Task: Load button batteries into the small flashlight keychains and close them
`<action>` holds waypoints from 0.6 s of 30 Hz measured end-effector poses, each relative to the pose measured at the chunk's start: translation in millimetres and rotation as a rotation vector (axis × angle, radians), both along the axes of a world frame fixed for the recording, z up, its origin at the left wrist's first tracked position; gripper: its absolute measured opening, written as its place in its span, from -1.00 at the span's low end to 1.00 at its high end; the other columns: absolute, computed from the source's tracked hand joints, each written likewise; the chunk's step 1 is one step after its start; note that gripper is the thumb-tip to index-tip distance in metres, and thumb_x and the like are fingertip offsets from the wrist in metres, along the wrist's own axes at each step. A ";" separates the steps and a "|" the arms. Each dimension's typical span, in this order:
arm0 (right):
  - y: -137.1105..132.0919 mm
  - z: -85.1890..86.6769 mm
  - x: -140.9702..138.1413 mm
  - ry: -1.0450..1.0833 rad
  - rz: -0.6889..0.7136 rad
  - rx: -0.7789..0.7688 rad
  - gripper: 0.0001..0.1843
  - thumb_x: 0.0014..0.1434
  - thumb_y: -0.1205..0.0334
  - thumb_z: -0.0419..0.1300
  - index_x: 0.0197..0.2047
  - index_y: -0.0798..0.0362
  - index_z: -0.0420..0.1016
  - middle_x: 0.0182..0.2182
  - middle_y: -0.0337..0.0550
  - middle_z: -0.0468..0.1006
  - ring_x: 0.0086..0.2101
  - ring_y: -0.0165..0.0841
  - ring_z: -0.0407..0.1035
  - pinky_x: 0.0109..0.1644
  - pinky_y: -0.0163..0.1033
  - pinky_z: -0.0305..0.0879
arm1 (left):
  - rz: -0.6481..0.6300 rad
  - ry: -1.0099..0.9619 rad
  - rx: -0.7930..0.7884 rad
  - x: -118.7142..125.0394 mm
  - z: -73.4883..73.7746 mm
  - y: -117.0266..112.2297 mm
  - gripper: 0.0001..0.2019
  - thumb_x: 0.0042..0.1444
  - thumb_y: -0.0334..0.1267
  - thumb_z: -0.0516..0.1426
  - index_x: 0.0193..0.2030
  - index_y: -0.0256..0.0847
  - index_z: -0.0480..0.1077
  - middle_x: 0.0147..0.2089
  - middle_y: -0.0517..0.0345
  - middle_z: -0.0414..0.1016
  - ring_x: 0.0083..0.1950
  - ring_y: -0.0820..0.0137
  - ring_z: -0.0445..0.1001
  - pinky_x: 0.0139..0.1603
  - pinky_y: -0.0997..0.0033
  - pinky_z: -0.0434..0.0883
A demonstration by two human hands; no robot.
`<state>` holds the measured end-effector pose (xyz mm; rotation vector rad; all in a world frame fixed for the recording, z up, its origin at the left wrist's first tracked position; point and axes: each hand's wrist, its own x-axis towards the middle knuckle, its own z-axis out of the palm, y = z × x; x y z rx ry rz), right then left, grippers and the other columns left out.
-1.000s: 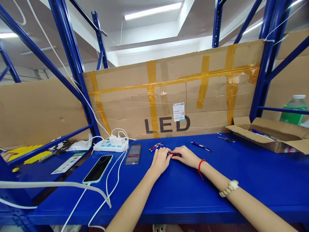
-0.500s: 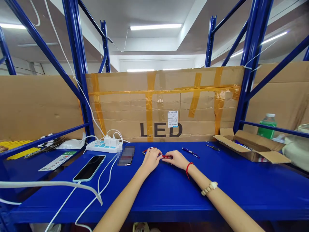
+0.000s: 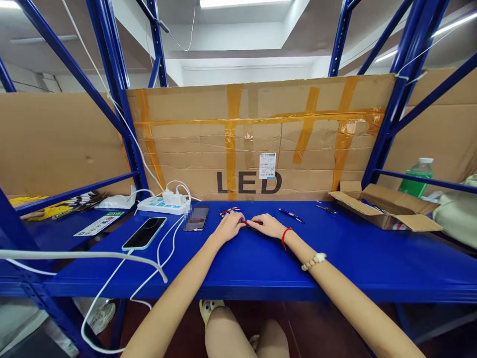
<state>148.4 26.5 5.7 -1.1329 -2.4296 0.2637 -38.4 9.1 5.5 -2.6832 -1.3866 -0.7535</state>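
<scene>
My left hand (image 3: 230,226) and my right hand (image 3: 267,225) meet fingertip to fingertip over the blue tabletop. Between them shows a small bit of a red pen (image 3: 245,223); both hands pinch it, and their fingers hide most of it. Just behind my left hand lie several red and dark pens (image 3: 228,211), partly covered by that hand. A blue pen (image 3: 291,215) rests on the table beyond my right hand. Farther right is a dark, slim pen-like piece (image 3: 326,209).
Left of my hands lie a blurred-over phone (image 3: 201,219), a pale-cased phone (image 3: 144,233) and a power strip (image 3: 160,205) with white cables. An open cardboard box (image 3: 387,219) stands at right, near a green bottle (image 3: 415,179). Another person's hand (image 3: 35,216) shows far left.
The view has tipped downward, showing my legs below the table edge. My hands have drawn closer together, and less of the red pen shows between them.
</scene>
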 end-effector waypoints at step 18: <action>4.5 -5.9 -1.5 0.027 0.064 -0.041 -0.64 0.20 0.03 -0.04 -0.19 0.03 0.48 -0.30 -0.16 0.53 -0.33 -0.38 0.35 -0.29 -0.34 0.14 | -0.037 -0.023 -0.047 -2.5 -7.8 8.2 -0.87 0.14 -0.21 0.02 -0.24 -0.19 0.30 -0.32 0.12 0.41 -0.21 0.31 0.34 -0.18 0.32 0.28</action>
